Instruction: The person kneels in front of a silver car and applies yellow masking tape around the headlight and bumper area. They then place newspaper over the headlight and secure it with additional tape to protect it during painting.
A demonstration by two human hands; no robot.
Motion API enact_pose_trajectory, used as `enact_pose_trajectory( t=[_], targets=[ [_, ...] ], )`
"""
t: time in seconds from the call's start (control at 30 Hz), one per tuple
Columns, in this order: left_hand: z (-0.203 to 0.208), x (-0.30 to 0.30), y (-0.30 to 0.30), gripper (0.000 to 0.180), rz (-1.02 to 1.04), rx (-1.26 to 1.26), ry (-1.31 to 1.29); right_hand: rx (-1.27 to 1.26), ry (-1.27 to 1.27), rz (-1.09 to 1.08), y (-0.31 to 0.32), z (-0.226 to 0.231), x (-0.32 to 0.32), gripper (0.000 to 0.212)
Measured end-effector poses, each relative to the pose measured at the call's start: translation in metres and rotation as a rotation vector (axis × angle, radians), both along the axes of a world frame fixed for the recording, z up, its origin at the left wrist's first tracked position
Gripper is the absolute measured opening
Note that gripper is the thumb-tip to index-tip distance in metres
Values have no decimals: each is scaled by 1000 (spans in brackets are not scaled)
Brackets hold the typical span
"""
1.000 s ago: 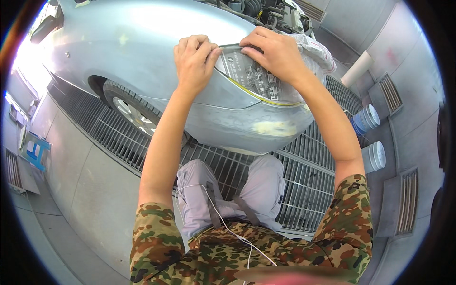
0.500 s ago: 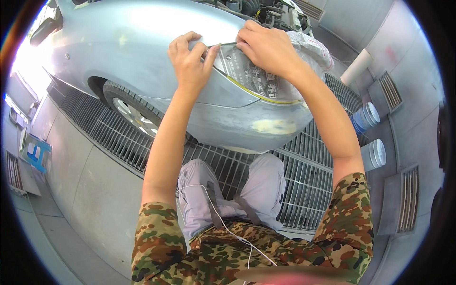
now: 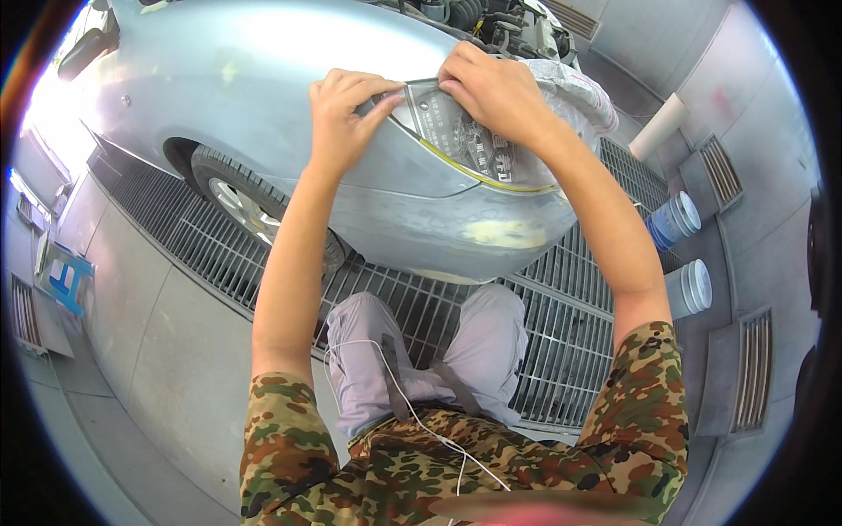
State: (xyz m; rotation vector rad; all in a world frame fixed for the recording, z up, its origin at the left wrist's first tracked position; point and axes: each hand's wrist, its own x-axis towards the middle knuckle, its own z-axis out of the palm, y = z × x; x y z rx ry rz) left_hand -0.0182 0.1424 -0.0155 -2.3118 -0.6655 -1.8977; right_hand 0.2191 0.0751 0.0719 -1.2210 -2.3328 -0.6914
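Observation:
A headlight covered with clear printed plastic film (image 3: 447,123) sits at the front corner of a grey car. Yellow masking tape (image 3: 447,161) runs along the film's lower edge. My left hand (image 3: 340,118) pinches the film's left corner between thumb and fingertips. Along the upper edge, my right hand (image 3: 495,88) is closed on the film, its thumb and finger pressed together; the exact grip is partly hidden by the knuckles. More crumpled film (image 3: 570,92) bunches to the right of that hand.
Below the headlight, the bumper (image 3: 421,232) has a pale yellowish patch. A tyre (image 3: 241,188) stands over the floor grating (image 3: 561,351). Two buckets (image 3: 680,219) and a paper roll (image 3: 658,127) are at right, a blue stool (image 3: 66,279) at far left. The engine bay (image 3: 500,26) is exposed.
My left hand's fingers have straightened from a curl and come together with the thumb at the film's corner. My right hand has hardly moved.

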Motion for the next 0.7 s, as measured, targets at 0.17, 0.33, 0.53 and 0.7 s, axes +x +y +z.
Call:
enact_pose_trajectory(
  t=[0.17,0.33,0.53,0.7],
  targets=[
    [5,-4,-4,8,-49,-91,9,27,57,63,-1,-1,-2,11],
    [7,-4,-8,9,-2,-116,20,66,80,129,0,-4,-9,11],
    [4,0,-5,10,7,-94,5,173,34,128,4,-6,-12,14],
    [4,-2,-7,14,10,-55,51,163,1,103,6,-6,-13,15]
  ],
)
